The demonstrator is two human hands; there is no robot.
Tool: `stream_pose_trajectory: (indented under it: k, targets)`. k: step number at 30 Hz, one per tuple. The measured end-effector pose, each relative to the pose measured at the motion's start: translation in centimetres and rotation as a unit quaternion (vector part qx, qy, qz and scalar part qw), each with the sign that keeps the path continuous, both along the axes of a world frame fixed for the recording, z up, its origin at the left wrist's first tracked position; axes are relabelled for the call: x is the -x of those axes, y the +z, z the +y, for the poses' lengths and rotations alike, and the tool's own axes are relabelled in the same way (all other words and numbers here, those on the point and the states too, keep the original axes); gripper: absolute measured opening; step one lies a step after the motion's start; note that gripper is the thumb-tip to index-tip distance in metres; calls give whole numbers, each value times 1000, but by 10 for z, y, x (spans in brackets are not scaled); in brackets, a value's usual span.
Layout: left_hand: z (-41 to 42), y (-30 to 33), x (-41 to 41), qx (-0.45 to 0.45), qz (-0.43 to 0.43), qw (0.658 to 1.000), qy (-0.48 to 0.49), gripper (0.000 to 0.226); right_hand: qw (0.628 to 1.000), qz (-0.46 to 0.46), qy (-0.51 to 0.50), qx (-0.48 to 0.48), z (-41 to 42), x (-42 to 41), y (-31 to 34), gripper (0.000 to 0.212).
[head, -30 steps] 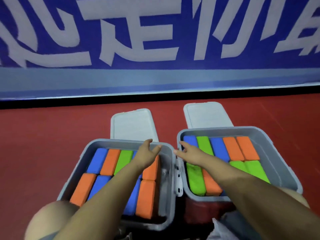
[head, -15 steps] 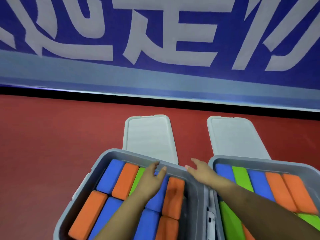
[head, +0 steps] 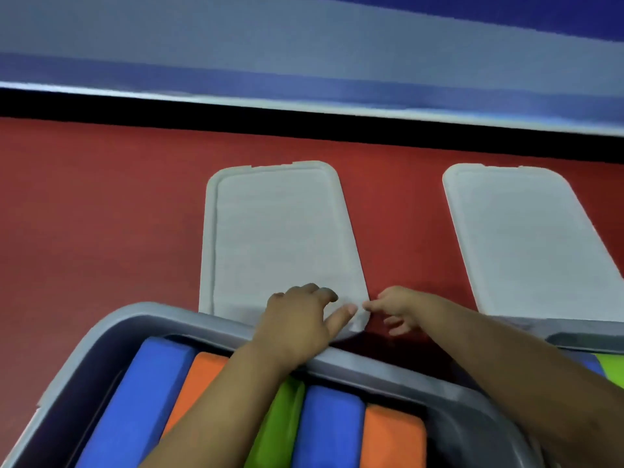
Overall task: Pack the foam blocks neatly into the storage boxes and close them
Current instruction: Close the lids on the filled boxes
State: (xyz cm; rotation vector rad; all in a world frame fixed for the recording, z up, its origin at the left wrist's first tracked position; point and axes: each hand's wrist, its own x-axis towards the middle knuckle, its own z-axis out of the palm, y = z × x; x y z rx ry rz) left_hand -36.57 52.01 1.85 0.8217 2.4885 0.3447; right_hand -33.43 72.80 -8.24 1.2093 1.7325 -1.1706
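The left grey storage box (head: 189,319) fills the bottom of the view, packed with blue (head: 141,400), orange (head: 391,434) and green (head: 283,420) foam blocks. Its pale grey lid (head: 277,231) lies flat on the red floor just beyond the box. My left hand (head: 300,319) reaches over the box's far rim and rests on the lid's near right corner, thumb stretched out. My right hand (head: 395,309) pinches that same corner at the lid's right edge. Only a strip of the right box (head: 574,332) shows, with a green block (head: 611,369) inside.
The right box's lid (head: 526,238) lies flat on the red floor (head: 101,214) at the right. A black strip and a blue-and-white banner wall (head: 304,45) close off the floor beyond both lids.
The camera has dipped and moved closer. Both hands went forward from above the left box, past its far rim, onto the near right corner of the left lid.
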Motion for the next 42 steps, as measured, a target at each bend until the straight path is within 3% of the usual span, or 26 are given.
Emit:
stream_pose_trajectory:
  k: [3, 6, 10, 13, 15, 18, 20, 22, 24, 28, 32, 36, 38, 39, 42]
  targets:
    - [7, -4, 4, 5, -13, 999, 29, 55, 1000, -8, -25, -11, -5, 12, -47, 73]
    - [13, -7, 7, 6, 13, 999, 46, 52, 996, 6, -29, -83, -11, 19, -81, 76]
    - [15, -4, 8, -14, 24, 999, 35, 54, 993, 16, 0, -115, -10, 19, -93, 50]
    - [5, 5, 9, -64, -52, 996, -21, 62, 984, 24, 16, -177, -10, 17, -91, 41]
    - [-5, 11, 13, -95, -123, 986, -61, 62, 991, 40, -28, -123, -9, 17, -81, 43]
    - [-14, 12, 17, -50, -170, 978, -110, 53, 984, 78, -153, -53, -6, 21, -47, 45]
    - [-10, 13, 15, 9, -138, 980, -144, 47, 962, 115, -249, 7, -8, 25, -4, 34]
    - [-6, 17, 12, 39, -109, 982, -149, 45, 942, 175, -282, 57, -8, 29, 52, 15]
    - [-5, 23, 9, 56, -88, 987, -124, 48, 920, 272, -271, 82, -5, 29, 111, 8]
    - [-6, 41, 10, 105, -18, 992, -67, 52, 888, 422, -182, 28, -1, 16, 199, 29]
    - [-5, 47, 14, 128, 17, 991, 33, 44, 865, 492, -69, -69, 9, -16, 251, 33]
    - [0, 40, -1, 119, 22, 976, 180, 45, 846, 525, -44, -79, 11, -53, 288, 35]
    - [6, 43, -12, 38, -25, 960, 275, 52, 845, 525, -20, -103, 3, -70, 299, 34]
    - [10, 55, -17, -39, -69, 936, 342, 55, 843, 527, -8, -110, -2, -79, 307, 33]
    - [11, 104, -29, -258, -255, 784, 504, 75, 831, 546, -2, -105, -23, -100, 338, 31]
